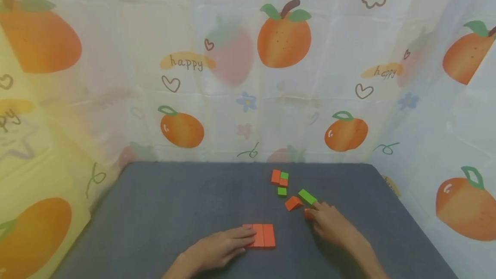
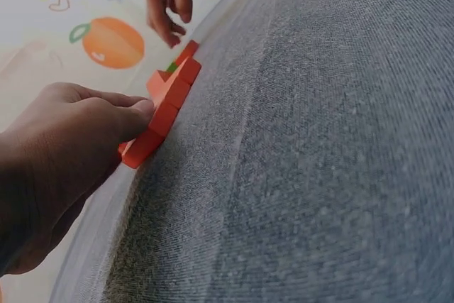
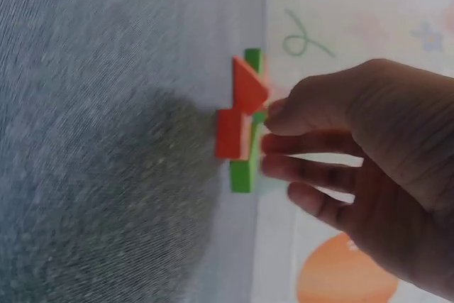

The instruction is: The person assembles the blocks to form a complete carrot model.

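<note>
Several orange blocks (image 1: 268, 236) lie side by side in a flat row on the dark table. My left hand (image 1: 218, 246) rests on the row's left end with its fingers extended, and in the left wrist view the thumb (image 2: 144, 109) lies along the near edge. Farther right, my right hand (image 1: 334, 226) reaches over a small orange block (image 3: 228, 134), partly hidden in the head view. Its thumb and fingers are apart, with a gap to that block in the right wrist view. Beside it are a long green block (image 1: 307, 197) and an orange triangular block (image 1: 293, 203).
Toward the back of the dark cloth-covered table (image 1: 174, 197) stand a small green block (image 1: 282, 191) and a cluster with a taller orange block (image 1: 275, 177), another green block (image 1: 284, 175) and an orange one (image 1: 283, 182). A fruit-print curtain (image 1: 224, 111) surrounds the table's back and sides.
</note>
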Tool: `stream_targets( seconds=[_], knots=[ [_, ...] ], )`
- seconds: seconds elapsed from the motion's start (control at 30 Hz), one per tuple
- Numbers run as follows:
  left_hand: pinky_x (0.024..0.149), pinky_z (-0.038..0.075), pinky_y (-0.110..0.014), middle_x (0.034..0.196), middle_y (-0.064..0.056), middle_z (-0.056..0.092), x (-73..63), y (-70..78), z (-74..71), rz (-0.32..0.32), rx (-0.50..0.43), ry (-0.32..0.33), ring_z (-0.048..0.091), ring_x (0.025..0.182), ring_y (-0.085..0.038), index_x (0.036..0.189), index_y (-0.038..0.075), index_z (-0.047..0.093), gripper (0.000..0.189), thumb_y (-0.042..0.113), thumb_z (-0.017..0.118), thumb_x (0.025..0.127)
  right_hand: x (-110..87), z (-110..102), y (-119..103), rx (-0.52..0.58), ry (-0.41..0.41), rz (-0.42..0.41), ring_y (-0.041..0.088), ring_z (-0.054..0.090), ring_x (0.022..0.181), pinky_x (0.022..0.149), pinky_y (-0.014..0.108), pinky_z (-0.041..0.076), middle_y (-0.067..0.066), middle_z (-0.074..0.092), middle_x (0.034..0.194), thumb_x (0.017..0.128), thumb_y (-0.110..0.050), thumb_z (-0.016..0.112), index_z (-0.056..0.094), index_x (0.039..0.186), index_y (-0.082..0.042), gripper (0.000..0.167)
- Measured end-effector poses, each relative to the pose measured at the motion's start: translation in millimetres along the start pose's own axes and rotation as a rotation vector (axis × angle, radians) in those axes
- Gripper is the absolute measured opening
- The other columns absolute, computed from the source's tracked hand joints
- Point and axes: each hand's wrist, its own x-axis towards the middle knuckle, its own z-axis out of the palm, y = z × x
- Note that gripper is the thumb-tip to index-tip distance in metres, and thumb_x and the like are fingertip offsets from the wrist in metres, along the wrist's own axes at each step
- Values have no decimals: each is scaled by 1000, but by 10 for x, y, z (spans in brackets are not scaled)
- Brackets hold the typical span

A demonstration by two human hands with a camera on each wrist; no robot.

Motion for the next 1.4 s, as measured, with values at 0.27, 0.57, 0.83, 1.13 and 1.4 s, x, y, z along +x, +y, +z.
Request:
stream_targets(
  seconds=[0.27, 0.57, 0.83, 1.13, 1.4],
  knots=[
    [110, 56, -35, 161, 4, 52, -11, -35, -15, -10, -42, -38, 53, 147, -14, 157, 23, 50, 44, 22, 47, 113, 23, 57, 32, -56, 103, -6, 17, 54, 74, 59, 28, 39, -2, 62, 89, 88, -2, 77, 72, 92, -14, 14],
    [109, 57, -36, 159, 6, 53, 12, -69, -12, -43, -75, -65, 53, 147, -11, 156, 27, 51, 46, 15, 48, 112, 32, 112, 46, -80, 178, -67, 16, 59, 68, 57, 32, 48, -4, 66, 80, 82, -3, 83, 69, 84, -16, 20],
    [108, 57, -36, 156, 8, 57, 24, -88, -3, -48, -78, -49, 55, 144, -9, 154, 28, 53, 49, 10, 52, 109, 25, 19, -179, 17, 146, -181, 11, 61, 73, 61, 27, 52, -5, 66, 83, 72, 2, 83, 69, 87, -15, 27],
    [110, 56, -37, 158, 7, 54, -16, -72, -12, -55, -102, -48, 54, 145, -10, 155, 28, 52, 45, 17, 48, 112, 70, -23, -862, 161, -12, -375, 1, 55, 88, 76, 20, 52, -10, 67, 98, 89, -16, 82, 73, 105, -19, 18],
    [108, 57, -36, 161, 3, 52, -40, -76, 24, -8, -124, -7, 54, 146, -14, 157, 25, 50, 44, 19, 45, 113, 101, 243, -1212, 78, 68, -601, 1, 58, 91, 79, 9, 49, -9, 67, 102, 99, -24, 74, 73, 108, -20, 10]
  ],
)
